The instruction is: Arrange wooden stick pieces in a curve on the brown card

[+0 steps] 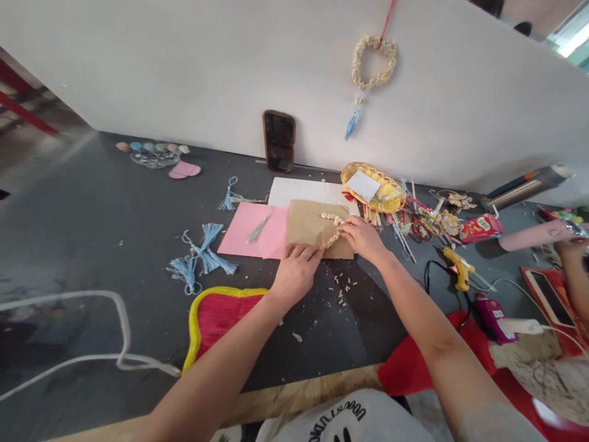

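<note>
A curved strand of small pale wooden pieces [331,217] lies on a sheet of brown paper [304,224]. My right hand [362,238] pinches the strand at its right side, fingertips together. Resting on the paper's lower left edge, my left hand [300,269] has its fingers laid down, the index fingertip close to the strand's lower end. Whether that fingertip touches the strand, I cannot tell. Pink paper [246,224] with a pale green tassel [258,229] on it sits to the left. Several loose wooden bits [341,288] are scattered just below the brown paper.
Blue tassels [209,248] lie at left, above a red pad with yellow edging [196,319]. A phone [279,141] leans on the white partition, where a heart-shaped wreath [355,61] hangs. At right are a yellow basket [396,199], glue gun [459,269], drink carton [481,228] and another person's hand [570,248].
</note>
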A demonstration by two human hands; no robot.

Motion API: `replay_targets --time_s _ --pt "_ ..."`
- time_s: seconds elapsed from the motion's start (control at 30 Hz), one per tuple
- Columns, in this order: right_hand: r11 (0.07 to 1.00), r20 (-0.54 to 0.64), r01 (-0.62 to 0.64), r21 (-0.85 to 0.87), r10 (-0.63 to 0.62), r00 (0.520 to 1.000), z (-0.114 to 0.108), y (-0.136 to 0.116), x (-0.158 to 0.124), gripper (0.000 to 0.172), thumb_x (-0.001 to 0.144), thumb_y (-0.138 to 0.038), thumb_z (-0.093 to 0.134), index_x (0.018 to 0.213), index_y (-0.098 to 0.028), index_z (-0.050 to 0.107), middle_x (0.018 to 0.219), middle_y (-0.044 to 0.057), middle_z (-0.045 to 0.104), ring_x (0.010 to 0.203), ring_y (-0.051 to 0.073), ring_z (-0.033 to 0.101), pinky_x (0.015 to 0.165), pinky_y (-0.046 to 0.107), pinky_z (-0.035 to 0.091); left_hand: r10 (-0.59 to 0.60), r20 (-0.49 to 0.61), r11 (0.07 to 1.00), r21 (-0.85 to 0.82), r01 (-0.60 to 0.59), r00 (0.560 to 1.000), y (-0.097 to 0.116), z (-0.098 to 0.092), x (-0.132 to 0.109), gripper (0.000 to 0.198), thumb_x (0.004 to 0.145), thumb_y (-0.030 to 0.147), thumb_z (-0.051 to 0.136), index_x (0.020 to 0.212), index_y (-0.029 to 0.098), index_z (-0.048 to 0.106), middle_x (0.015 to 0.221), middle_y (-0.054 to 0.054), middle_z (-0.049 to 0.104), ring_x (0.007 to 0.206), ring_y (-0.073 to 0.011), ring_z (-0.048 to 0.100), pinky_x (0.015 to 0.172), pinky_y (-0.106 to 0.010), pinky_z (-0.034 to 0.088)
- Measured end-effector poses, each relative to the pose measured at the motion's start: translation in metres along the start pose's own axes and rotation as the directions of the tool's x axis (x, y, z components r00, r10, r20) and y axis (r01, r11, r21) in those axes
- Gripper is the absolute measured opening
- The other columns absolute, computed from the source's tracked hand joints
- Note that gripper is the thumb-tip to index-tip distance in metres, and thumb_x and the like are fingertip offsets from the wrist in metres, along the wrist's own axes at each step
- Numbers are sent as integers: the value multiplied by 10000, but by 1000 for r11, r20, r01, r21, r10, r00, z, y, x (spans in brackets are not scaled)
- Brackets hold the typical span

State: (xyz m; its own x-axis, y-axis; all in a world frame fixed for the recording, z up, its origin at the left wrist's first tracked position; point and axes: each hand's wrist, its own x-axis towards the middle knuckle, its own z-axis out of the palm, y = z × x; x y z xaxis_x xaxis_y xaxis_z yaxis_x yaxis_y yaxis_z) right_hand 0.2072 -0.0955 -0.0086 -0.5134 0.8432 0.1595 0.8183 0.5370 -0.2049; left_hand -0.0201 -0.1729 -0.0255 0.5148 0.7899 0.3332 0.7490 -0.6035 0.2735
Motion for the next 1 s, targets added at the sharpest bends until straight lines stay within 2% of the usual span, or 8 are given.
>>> replay_targets --time_s 0.27,0.47,0.77,1.0 --pt "1000 3 7 1 -7 1000 -2 -1 -4 208 904 -188 559 1076 -209 676 1059 87 592 1002 231 556 864 350 489 -1 -4 1000 0 1 1000 1 -2 0 401 850 53 457 1195 141 643 1137 -127 681 1058 -266 590 934 -448 430" --pt "998 -55 -68 -4 68 996 -3 10 -1 236 894 -168 565 1109 -204 655 1050 87 601 1028 239 565 891 355 486 -6 14 1000 -5 6 1000 1 -2 0 412 844 54 465 1206 150 639 1135 -126 681 1058 -268 590 931 -453 432" --pt "997 -15 -68 47 68 998 2 8 3 159 912 -195 556 1010 -184 680 1020 93 609 992 226 584 881 341 471 -4 5 1000 -2 4 1000 1 -3 0 417 838 54 469 1209 148 634 1127 -126 681 1050 -267 590 930 -453 433" --pt "993 9 -46 106 45 999 0 6 -3 185 909 -199 554 1053 -208 670 1043 79 610 1005 217 587 877 331 474 -8 3 1000 -22 8 1000 1 -3 0 434 835 54 460 1213 173 637 1126 -132 677 1057 -270 588 932 -462 430"
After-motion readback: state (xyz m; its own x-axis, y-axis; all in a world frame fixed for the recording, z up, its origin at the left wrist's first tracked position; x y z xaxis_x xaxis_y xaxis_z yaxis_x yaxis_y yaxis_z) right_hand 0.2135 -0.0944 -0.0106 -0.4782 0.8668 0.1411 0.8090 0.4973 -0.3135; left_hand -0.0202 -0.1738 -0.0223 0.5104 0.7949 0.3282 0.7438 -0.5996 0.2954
